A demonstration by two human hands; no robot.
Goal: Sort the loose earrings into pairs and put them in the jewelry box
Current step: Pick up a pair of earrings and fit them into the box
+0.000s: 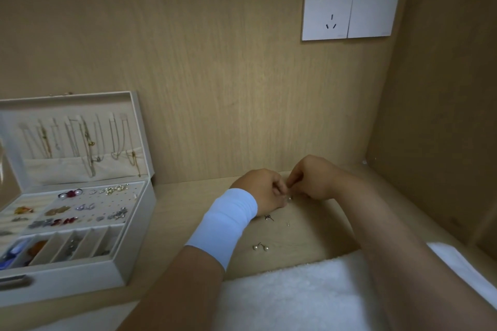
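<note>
Head view: left hand (265, 191), with a white fabric wristband (226, 226), and right hand (312, 179) meet fingertip to fingertip low over the light wooden shelf surface (188, 204), close to the back wall. Both have fingers curled in tight, pinching a small pale bead-like earring (289, 198) between them. It shows just under the fingertips, too small to resolve any detail.

Loose on the wood:
- dark metal earring (269, 218) just below the left hand, near the wristband edge
- tiny pale stud (288, 224) just right of it
- two round pearl stud earrings (260, 247) side by side, nearer the camera, apart from both hands

Cream rectangular jewelry box (129, 255) sits well left of the hands. Its lid is propped upright with chains hanging inside. Earrings are pinned on the perforated tray, with divided compartments along the front.

White fluffy cloth (295, 290) lies at the near edge under the forearms. White wall socket plate (349, 9) is upper right.
</note>
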